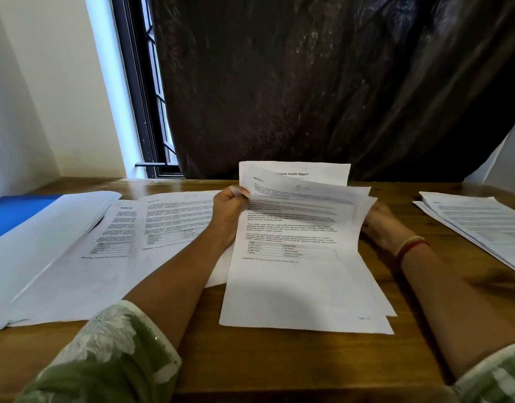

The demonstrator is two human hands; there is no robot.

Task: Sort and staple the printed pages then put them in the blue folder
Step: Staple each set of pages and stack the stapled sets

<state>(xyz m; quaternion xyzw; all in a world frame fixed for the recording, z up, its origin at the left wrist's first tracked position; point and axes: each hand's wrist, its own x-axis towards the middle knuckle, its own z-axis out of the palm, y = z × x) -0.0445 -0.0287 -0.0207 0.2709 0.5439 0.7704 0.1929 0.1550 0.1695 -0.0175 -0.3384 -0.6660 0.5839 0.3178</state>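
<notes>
**Q:** How far along is this, would you say?

**A:** Still sorting, I reckon. The centre stack (302, 271) sits in the middle of the frame on the table (279, 362) with its top sheets lifted and fanned, as if being leafed through. Two loose pages (174, 222) lie spread left of centre, and another pile (480, 228) sits at the right edge. I can't see a staple in anything, and there's nothing in view to staple with. So stapling and filing both look left to do.

**Q:** And the folder?

**A:** The blue folder (9, 216) is at the far left, lying flat, mostly covered by plain white sheets (47, 245). Can't tell if those are filed or just sitting on it.

**Q:** What are the hands doing?

**A:** The left hand (231, 212) has its fingers curled in, pinching the upper left edges of the raised sheets. The right hand (379, 225) is at the stack's right edge, but the paper hides its fingers, so honestly I can't tell whether it's gripping or just propping the pages up.
</notes>
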